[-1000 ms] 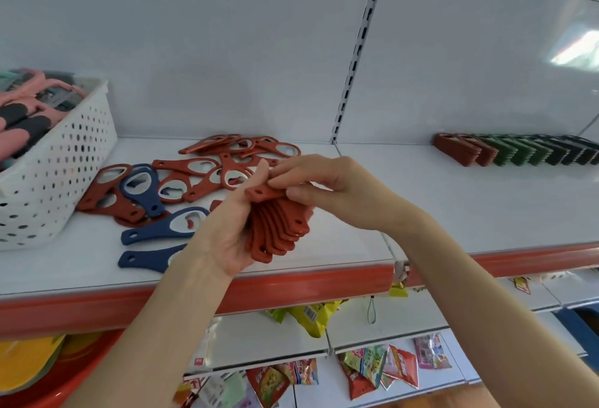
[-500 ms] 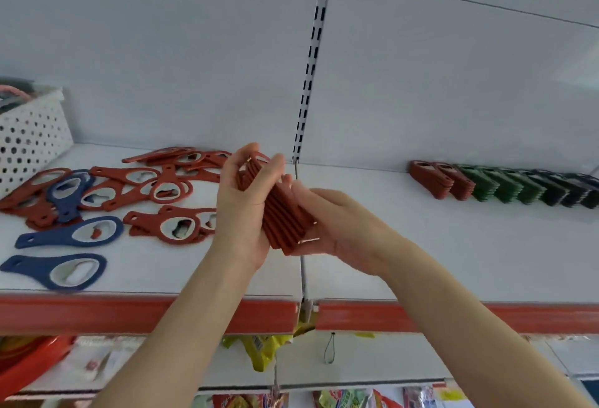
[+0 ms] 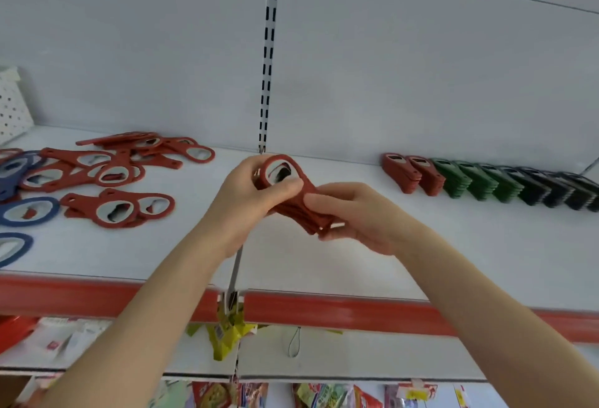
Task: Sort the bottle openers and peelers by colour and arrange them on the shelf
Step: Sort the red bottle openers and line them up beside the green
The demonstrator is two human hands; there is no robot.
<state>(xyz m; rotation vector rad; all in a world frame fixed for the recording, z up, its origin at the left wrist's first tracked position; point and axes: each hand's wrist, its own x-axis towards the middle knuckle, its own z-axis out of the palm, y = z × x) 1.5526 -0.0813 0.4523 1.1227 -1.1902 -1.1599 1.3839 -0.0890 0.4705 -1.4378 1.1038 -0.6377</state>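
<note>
Above the white shelf (image 3: 453, 245), clamping a stack of flat red bottle openers (image 3: 308, 210) in left hand (image 3: 246, 200) and right hand (image 3: 366, 216) fingers (image 3: 327, 201); best squared flush before joining the far-right red row (image 3: 411, 177).

The stack of red bottle openers (image 3: 298, 213), fanned and hanging down from the left hand (image 3: 246, 203) a second ago, is now squared up and turned with its rings up-left. The right hand (image 3: 359, 216) has shifted from pinching the top to gripping the handle ends.
</note>
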